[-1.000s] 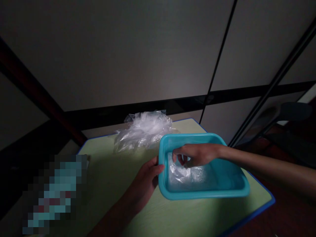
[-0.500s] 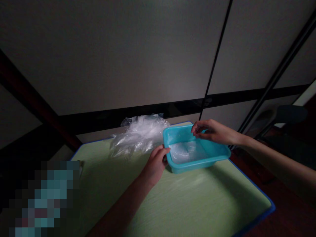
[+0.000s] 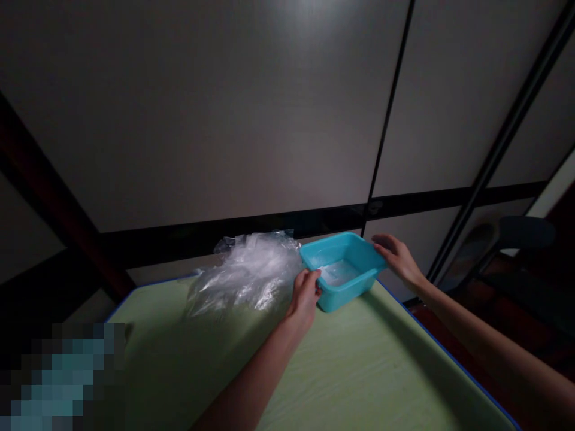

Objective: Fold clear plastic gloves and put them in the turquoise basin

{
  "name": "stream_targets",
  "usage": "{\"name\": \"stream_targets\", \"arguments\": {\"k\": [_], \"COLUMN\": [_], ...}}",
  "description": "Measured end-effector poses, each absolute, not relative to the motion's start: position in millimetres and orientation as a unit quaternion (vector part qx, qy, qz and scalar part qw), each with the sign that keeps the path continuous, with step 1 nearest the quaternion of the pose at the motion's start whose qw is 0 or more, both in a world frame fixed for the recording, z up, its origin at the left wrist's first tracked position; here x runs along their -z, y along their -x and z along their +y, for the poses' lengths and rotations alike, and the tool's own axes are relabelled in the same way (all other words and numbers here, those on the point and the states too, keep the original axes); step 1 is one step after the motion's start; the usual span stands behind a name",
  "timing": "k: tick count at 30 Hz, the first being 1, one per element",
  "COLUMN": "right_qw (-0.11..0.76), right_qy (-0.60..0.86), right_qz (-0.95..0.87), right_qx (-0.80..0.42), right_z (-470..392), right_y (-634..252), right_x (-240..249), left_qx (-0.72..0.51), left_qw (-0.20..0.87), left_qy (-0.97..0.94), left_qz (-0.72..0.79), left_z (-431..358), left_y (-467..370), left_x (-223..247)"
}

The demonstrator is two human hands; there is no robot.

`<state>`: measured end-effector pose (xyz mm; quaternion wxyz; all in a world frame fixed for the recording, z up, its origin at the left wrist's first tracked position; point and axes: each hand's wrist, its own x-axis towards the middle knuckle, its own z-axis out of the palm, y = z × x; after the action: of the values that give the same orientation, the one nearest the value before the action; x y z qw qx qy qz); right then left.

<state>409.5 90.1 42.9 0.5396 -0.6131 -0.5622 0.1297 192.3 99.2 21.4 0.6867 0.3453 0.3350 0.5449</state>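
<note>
A turquoise plastic basin (image 3: 348,293) stands at the far right part of the green-covered table, with clear plastic bags (image 3: 338,273) lying flat on its bottom. My left hand (image 3: 306,294) grips the basin's near left rim, thumb over the edge and fingers underneath or outside. At the basin's right end, my right hand (image 3: 398,256) closes on the rim, its fingers partly hidden by the wall. Left of the basin lies a loose heap of clear plastic bags (image 3: 251,269), close to the basin's left side.
The green table cover (image 3: 341,371) has a blue edge. Pale cabinet doors (image 3: 233,120) with a dark band rise right behind the table. A dark chair (image 3: 525,233) stands at the right. A pixelated patch hides the lower left corner.
My right hand has moved from above the basin's inside to its right rim. The basin has turned and shifted toward the back. The view has tilted slightly upward.
</note>
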Motion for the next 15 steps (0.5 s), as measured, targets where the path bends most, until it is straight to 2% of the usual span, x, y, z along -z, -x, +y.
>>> {"name": "stream_targets", "arguments": {"k": [8,15], "right_qw": [0.574,0.563], "right_qy": [0.598,0.603], "right_qz": [-0.545,-0.553], "right_qx": [-0.130,-0.122], "right_z": [104.0,100.1], "right_y": [-418.0,-421.0], "right_x": [-26.9,-24.4], "left_qx": [-0.541,-0.518], "left_qw": [0.688,0.697], "left_qy": [-0.328,-0.334], "left_qz": [0.355,0.366], "left_z": [116.3,125.0], "left_y": [-195.6,-193.7], "left_x": [-15.0,-18.0]}}
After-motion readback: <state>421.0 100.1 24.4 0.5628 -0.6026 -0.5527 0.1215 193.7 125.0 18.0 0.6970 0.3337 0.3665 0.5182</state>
